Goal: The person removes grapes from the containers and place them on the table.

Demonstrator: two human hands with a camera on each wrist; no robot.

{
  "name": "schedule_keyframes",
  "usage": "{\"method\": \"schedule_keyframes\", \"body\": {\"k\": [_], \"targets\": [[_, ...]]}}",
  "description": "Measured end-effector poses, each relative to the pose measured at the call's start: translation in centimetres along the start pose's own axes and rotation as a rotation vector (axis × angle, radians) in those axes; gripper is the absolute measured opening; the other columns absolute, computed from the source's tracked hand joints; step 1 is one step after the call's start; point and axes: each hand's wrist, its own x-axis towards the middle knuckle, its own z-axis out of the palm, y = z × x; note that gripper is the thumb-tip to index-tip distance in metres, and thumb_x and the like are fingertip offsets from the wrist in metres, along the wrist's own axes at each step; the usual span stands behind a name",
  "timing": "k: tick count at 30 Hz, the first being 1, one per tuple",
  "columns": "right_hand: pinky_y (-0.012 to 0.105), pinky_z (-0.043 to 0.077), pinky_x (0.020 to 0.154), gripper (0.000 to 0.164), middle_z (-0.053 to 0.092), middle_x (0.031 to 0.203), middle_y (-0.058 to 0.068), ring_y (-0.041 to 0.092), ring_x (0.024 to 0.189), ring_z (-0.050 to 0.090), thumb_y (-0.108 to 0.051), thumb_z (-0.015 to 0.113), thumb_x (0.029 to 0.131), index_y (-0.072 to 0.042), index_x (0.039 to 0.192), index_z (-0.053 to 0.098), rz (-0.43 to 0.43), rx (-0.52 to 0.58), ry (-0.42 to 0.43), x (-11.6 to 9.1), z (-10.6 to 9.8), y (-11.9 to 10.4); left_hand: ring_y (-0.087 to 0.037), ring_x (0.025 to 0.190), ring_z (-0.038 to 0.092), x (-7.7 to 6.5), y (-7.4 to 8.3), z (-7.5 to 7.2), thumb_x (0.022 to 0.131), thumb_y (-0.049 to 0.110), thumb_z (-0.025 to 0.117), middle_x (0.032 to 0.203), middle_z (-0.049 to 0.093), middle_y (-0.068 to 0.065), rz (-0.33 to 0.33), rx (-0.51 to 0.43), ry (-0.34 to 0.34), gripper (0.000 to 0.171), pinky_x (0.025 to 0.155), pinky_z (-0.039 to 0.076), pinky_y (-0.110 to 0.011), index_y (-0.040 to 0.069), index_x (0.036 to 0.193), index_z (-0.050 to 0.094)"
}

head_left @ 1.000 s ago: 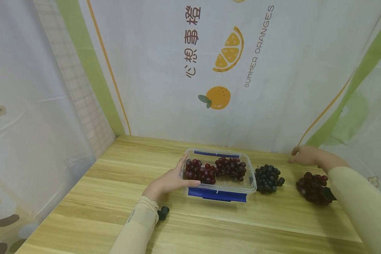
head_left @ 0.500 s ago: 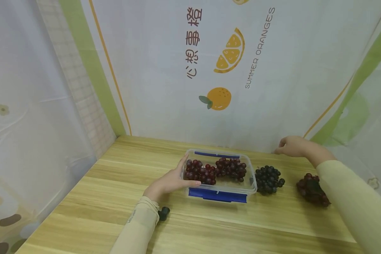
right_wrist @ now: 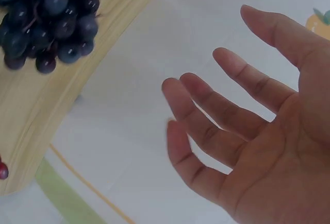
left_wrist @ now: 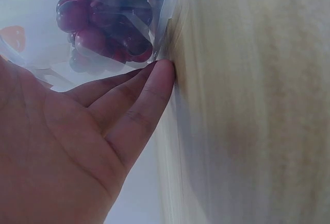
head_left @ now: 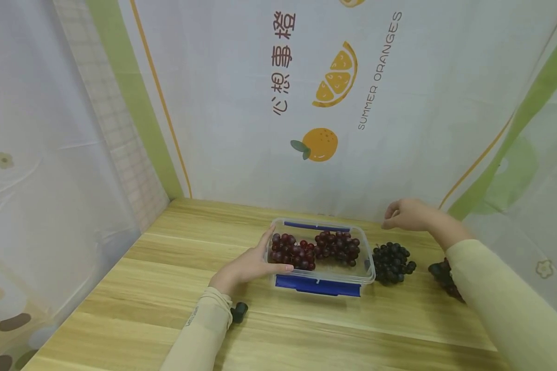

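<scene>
A clear plastic food container (head_left: 322, 275) with blue clips stands on the wooden table, holding two bunches of dark red grapes (head_left: 338, 247). My left hand (head_left: 243, 265) rests against its left end, thumb along the front rim. The left wrist view shows that hand's fingers (left_wrist: 136, 116) nearly straight, tips low on the container wall. Beyond a bunch of black grapes (head_left: 392, 263), which sits right of the container, my right hand (head_left: 410, 215) hangs in the air. Its fingers (right_wrist: 206, 131) are loosely bent and hold nothing in the right wrist view.
Another grape bunch (head_left: 441, 273) lies farther right, partly hidden by the right sleeve (head_left: 501, 288). A small black object (head_left: 239, 312) shows beside the left wrist. A white printed cloth (head_left: 232, 129) hangs behind the table (head_left: 167, 288).
My right hand has moved left from above the far right of the table to behind the black grapes. The right sleeve now covers more of the rightmost bunch. My left hand stays put.
</scene>
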Motion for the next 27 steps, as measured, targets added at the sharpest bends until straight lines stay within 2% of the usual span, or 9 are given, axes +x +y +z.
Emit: {"method": "schedule_keyframes", "body": {"k": [6,14,21,27], "targets": [[0.051,0.059,0.085,0.042,0.07,0.129,0.032,0.04,0.108,0.07,-0.037,0.07,0.101,0.001,0.12,0.068,-0.022,0.007,-0.008,0.3,0.5,-1.7,-0.051,0.158,0.033,0.0,0.0,0.0,0.083,0.069,0.081,0.181,0.011,-0.011,-0.002,0.008,-0.002,0.127,0.124,0.031,-0.074,0.047,0.169,-0.01],[0.052,0.06,0.087,0.044,0.071,0.13,0.029,0.039,0.109,0.071,-0.037,0.072,0.1,-0.001,0.124,0.07,-0.053,-0.023,-0.015,0.8,1.3,-3.8,-0.052,0.156,0.035,0.0,0.1,0.0,0.083,0.069,0.081,0.18,0.013,-0.012,-0.002,0.016,0.004,0.126,0.123,0.032,-0.073,0.048,0.168,-0.01],[0.056,0.06,0.094,0.046,0.069,0.133,0.029,0.045,0.118,0.068,-0.032,0.073,0.098,0.002,0.128,0.069,-0.081,-0.028,-0.034,1.4,2.7,-5.4,-0.052,0.156,0.036,0.0,0.1,0.0,0.083,0.069,0.081,0.181,0.012,-0.012,-0.002,0.016,0.001,0.127,0.123,0.032,-0.073,0.048,0.168,-0.01],[0.055,0.06,0.095,0.043,0.068,0.136,0.029,0.042,0.118,0.069,-0.031,0.074,0.098,-0.002,0.13,0.07,-0.086,-0.056,-0.041,1.8,3.5,-7.1,-0.052,0.156,0.036,0.0,0.2,0.0,0.083,0.068,0.081,0.18,0.013,-0.013,0.0,0.015,0.003,0.127,0.124,0.032,-0.073,0.047,0.169,-0.01]]}}
